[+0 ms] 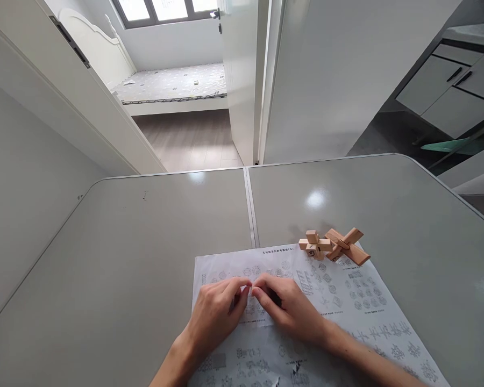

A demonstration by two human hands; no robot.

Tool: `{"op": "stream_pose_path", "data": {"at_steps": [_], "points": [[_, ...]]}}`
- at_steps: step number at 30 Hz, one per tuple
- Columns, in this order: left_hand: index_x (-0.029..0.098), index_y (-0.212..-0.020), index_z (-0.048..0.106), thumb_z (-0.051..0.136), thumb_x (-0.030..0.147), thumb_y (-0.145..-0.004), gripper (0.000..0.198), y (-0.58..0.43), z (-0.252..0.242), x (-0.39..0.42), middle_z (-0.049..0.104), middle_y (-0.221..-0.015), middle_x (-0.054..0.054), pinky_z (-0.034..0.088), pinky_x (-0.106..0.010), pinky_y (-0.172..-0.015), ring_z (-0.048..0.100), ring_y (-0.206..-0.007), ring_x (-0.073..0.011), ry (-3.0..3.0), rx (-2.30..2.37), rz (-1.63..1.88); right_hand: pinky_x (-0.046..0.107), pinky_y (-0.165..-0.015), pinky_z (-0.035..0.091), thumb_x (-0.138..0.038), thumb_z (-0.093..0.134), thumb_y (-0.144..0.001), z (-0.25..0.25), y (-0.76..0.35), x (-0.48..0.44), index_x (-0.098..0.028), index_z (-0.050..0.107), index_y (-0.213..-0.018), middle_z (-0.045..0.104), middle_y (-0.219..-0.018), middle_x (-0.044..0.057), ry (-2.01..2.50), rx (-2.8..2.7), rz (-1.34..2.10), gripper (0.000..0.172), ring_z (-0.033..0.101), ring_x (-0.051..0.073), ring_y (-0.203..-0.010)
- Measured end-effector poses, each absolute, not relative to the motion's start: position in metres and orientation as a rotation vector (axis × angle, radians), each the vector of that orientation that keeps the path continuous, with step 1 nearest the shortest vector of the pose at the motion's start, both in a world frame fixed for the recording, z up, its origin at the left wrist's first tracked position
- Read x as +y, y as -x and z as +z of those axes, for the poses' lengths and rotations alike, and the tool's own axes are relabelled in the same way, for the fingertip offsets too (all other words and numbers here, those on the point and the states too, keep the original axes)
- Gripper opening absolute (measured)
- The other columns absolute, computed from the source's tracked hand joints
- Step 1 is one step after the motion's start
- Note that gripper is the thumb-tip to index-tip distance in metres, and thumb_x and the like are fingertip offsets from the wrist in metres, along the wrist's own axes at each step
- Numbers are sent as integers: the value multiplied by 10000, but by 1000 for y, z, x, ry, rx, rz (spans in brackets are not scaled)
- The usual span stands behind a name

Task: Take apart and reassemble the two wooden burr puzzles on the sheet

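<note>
Hands (215, 303) over sheet (266, 336) (puzzles (312, 247) at edge)

head-worn view, forward and down across the table (165, 242)

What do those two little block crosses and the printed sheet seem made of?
Paler block cross: probably bare wood, matte and light tan.
Redder block cross: likely wood too, brown with grain-like streaks.
Printed sheet: seemingly thin matte paper, judging by its creases and apparent tears.

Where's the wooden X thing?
In the head view, right of centre: the wooden X sits at the far right corner of the paper, beside the smaller puzzle.
</note>
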State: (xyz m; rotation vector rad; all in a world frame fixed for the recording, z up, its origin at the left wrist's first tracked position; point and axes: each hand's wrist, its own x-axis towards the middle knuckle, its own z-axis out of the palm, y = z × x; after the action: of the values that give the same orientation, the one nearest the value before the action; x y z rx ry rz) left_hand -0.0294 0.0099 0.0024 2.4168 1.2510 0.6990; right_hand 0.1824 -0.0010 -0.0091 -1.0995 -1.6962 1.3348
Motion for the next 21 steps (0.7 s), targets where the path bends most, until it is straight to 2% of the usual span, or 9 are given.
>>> {"op": "stream_pose_path", "data": {"at_steps": [21], "points": [[222,-1013,682,533,179,-1070,165,30,4,9,778,-757,43,440,-229,-566,665,-551,-103,-2407,1236,697,269,-636,411,-326,513,-1102,-5,-183,0,-204,629,-920,556,-709,-32,1097,-1685,1352,247,497,141,-635]]}}
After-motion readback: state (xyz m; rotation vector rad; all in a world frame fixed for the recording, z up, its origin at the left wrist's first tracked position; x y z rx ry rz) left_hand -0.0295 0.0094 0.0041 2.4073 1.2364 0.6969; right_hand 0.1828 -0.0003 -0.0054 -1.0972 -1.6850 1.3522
